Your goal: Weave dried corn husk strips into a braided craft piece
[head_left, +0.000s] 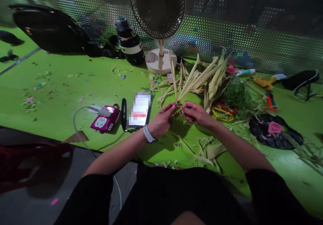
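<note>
The left hand [163, 120] pinches the dried husk strips [174, 78] at their lower end, the strips fanning upward above the green table [59, 117]. The right hand [194, 112] curls its fingers just beside that end; I cannot tell whether it grips anything. A phone [140, 112] lies near the left wrist, and a fan [160, 58] stands behind

A: Way past left hand [161, 121]?
B: 1 lane: green tabletop [137, 78] between phone [139, 109] and bottle [130, 48], over low scraps [123, 77].
A: Right hand [196, 112]?
B: Dry husks [217, 73] block forward; black disc [277, 141] farther right.
</note>
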{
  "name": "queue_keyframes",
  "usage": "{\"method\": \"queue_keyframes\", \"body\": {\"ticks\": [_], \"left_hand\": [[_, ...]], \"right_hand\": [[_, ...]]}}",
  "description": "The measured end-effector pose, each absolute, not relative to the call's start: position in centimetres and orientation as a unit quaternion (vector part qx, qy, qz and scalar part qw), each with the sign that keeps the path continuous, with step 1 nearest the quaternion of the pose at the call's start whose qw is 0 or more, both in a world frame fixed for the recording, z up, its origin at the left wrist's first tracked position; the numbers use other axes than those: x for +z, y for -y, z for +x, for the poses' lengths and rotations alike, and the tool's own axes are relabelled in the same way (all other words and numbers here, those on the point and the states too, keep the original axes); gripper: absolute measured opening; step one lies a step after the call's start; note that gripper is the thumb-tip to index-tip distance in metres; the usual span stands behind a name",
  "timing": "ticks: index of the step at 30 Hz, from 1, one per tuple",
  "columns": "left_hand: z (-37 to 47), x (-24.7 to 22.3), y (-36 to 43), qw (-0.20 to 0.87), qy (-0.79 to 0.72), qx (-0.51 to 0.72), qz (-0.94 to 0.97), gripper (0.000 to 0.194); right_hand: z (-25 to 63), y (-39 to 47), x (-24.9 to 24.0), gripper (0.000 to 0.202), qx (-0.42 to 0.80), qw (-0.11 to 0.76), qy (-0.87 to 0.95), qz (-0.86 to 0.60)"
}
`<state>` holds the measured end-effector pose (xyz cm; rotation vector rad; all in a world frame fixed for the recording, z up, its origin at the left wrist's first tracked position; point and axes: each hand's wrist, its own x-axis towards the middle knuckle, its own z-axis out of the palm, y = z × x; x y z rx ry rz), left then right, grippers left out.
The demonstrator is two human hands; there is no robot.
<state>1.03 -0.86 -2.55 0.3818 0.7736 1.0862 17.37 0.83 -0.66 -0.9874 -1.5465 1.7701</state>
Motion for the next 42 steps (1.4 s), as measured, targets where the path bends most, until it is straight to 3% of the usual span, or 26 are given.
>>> {"method": "queue_keyframes", "body": {"ticks": [3, 6, 11, 16, 20, 25, 31, 36, 42], "left_hand": [[1.0, -3.1, 0.6, 0.721, -0.387, 0.537, 0.206, 0.015], [1.0, -3.4, 0.5, 0.691, -0.407, 0.548, 0.239, 0.019], [1.0, -3.3, 0.5, 0.691, -0.418, 0.523, 0.271, 0.029], [1.1, -3.2, 0.6, 0.679, -0.438, 0.503, 0.306, 0.032], [1.2, -3.5, 0.7, 0.679, -0.438, 0.480, 0.340, 0.033], [1.1, -3.6, 1.1, 0.606, -0.450, 0.498, 0.428, 0.038], [0.8, -3.6, 1.9, 0.536, -0.444, 0.420, 0.583, 0.020], [0.5, -3.3, 1.9, 0.599, -0.400, 0.381, 0.580, 0.018], [0.4, -3.6, 0.9, 0.731, -0.355, 0.311, 0.493, 0.039]], "right_hand": [[17.0, -0.7, -1.0, 0.037, 0.574, 0.343, 0.606, -0.431], [17.2, -0.5, -0.9, 0.032, 0.373, 0.356, 0.695, -0.501], [17.4, -0.1, -1.2, 0.032, 0.138, 0.204, 0.811, -0.531], [17.1, 0.6, -1.5, 0.034, 0.056, 0.140, 0.865, -0.478], [17.1, 0.7, -1.0, 0.031, 0.090, 0.152, 0.869, -0.462], [17.7, -0.3, -0.2, 0.027, 0.243, 0.237, 0.806, -0.485], [18.2, -1.2, 0.1, 0.026, 0.438, 0.302, 0.713, -0.457], [18.1, -1.9, 0.1, 0.037, 0.528, 0.320, 0.646, -0.449], [18.0, -2.5, -0.4, 0.038, 0.586, 0.322, 0.598, -0.442]]}}
